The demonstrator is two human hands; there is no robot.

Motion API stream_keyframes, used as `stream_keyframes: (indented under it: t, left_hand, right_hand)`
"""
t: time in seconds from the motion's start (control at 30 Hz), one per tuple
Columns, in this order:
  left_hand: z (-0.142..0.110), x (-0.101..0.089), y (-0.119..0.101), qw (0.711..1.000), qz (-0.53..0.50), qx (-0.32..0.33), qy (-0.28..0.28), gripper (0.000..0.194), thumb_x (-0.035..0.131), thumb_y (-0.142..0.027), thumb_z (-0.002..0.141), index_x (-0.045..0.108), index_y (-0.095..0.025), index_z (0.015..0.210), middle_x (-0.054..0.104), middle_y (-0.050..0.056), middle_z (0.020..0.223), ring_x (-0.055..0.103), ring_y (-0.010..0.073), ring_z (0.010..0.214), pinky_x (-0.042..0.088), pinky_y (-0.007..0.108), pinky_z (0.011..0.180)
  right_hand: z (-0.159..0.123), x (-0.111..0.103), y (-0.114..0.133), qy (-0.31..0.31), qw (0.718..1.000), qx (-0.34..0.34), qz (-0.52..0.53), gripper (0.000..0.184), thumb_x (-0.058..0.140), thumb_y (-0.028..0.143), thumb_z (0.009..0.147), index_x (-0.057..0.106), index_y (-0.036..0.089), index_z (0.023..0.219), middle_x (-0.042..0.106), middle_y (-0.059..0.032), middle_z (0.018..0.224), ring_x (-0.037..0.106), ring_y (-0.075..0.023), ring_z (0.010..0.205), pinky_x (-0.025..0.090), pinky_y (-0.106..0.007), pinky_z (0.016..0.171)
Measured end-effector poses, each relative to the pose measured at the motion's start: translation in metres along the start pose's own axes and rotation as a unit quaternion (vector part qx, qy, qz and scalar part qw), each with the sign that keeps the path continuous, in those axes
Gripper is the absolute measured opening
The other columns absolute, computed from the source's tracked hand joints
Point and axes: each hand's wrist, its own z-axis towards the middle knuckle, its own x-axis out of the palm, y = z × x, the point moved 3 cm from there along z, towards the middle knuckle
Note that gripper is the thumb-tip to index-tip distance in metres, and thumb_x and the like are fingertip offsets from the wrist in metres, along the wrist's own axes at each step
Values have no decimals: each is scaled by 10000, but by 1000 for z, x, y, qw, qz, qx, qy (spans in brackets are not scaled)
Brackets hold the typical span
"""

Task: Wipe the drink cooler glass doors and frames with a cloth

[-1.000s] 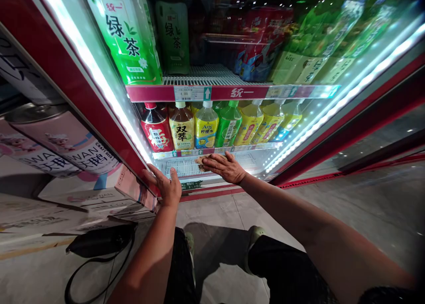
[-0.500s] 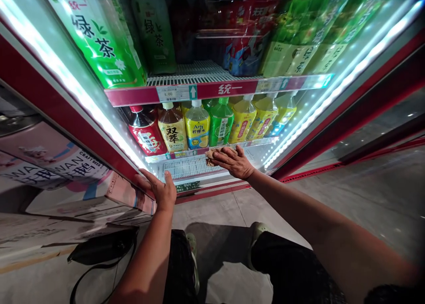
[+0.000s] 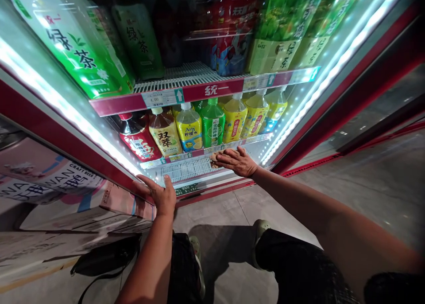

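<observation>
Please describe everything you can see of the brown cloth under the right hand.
The brown cloth is mostly hidden. Only a crumpled tan edge shows beside the fingers of the right hand, which lies flat on it, palm down. It looks soft and thin. It rests on the white wire shelf at the bottom of the fridge.

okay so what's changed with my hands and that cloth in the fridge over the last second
The right hand has slid the cloth rightward along the bottom wire shelf, staying flat on it. The left hand still grips the fridge frame at its lower corner. The bottles above have not shifted.
</observation>
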Motion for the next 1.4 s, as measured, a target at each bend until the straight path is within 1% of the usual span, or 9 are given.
stream_keyframes:
  t: [0.13, 0.27, 0.43, 0.5, 0.63, 0.83, 1.1, 1.27, 1.4]
  left_hand:
    - [-1, -1, -4, 1000, 6, 12, -2, 997, 565, -378, 862, -56, -100, 1591, -45, 209, 1680, -135, 277, 1554, 43, 471, 1259]
    - [-2, -1, -4, 1000, 19, -3, 1, 1013, 569, -398, 862, -65, -95, 1591, -100, 206, 1677, -164, 284, 1547, 52, 465, 1257]
    - [-2, -1, -3, 999, 11, -28, 14, 1063, 587, -387, 848, -120, -76, 1579, -205, 239, 1648, -171, 335, 1539, 29, 497, 1250]
    - [-1, 0, -3, 1000, 8, -25, 15, 1068, 594, -380, 842, -119, -85, 1581, -200, 235, 1650, -176, 340, 1537, 30, 514, 1248]
    - [-1, 1, 1, 1000, 3, -17, 17, 1090, 603, -398, 833, -132, -103, 1581, -191, 209, 1660, -184, 349, 1534, 26, 524, 1246]
    - [3, 4, 12, 1000, 0, -1, 30, 1140, 639, -409, 810, -156, -123, 1577, -232, 204, 1650, -175, 338, 1538, 51, 504, 1249]
    - [2, 2, 9, 999, -7, 0, 37, 1123, 618, -409, 825, -162, -100, 1572, -242, 214, 1644, -221, 330, 1525, 21, 496, 1249]
    - [1, 2, 9, 999, -9, -10, 41, 1115, 614, -418, 827, -154, -116, 1577, -229, 197, 1653, -222, 326, 1527, 42, 513, 1248]
    - [1, 1, 11, 999, -4, -1, 44, 1141, 633, -434, 813, -153, -118, 1578, -224, 187, 1656, -244, 314, 1520, 28, 488, 1252]
  right_hand:
    - [-4, -4, -5, -6, 1000, -24, -5, 642, 410, 127, 981, 343, 516, 1487, 528, 156, 1476, 441, -156, 1423, 45, -486, 1283]
    - [-11, -2, -20, -62, 995, 69, -27, 600, 434, 154, 970, 424, 513, 1451, 511, 130, 1502, 344, -216, 1487, -64, -600, 1253]
    - [-26, 29, -2, -147, 975, 161, -36, 460, 502, 191, 944, 606, 398, 1342, 538, 18, 1499, 209, -262, 1539, 26, -657, 1232]
    - [-19, 37, 14, -204, 951, 231, -30, 486, 523, 236, 944, 545, 355, 1414, 386, -39, 1606, 88, -295, 1556, 39, -707, 1204]
    - [17, 38, 40, -337, 867, 368, -6, 715, 411, 325, 986, 96, 216, 1618, -7, -150, 1684, -85, -342, 1540, 78, -766, 1152]
    - [35, 32, 37, -450, 758, 472, 0, 672, 221, 316, 1016, -76, 199, 1608, -94, -125, 1679, -212, -247, 1510, 44, -751, 1152]
    - [27, 27, 8, -434, 747, 504, 6, 658, 147, 396, 1031, -52, 145, 1605, -107, -88, 1676, -156, -258, 1527, 91, -681, 1207]
    - [14, 33, -8, -451, 730, 513, -12, 665, 131, 371, 1036, -251, 179, 1545, -196, -38, 1655, -251, -185, 1482, 73, -661, 1212]
    - [12, 17, -34, -436, 748, 499, -23, 644, 153, 344, 1040, -197, 224, 1568, -255, 5, 1639, -221, -218, 1494, 93, -665, 1208]
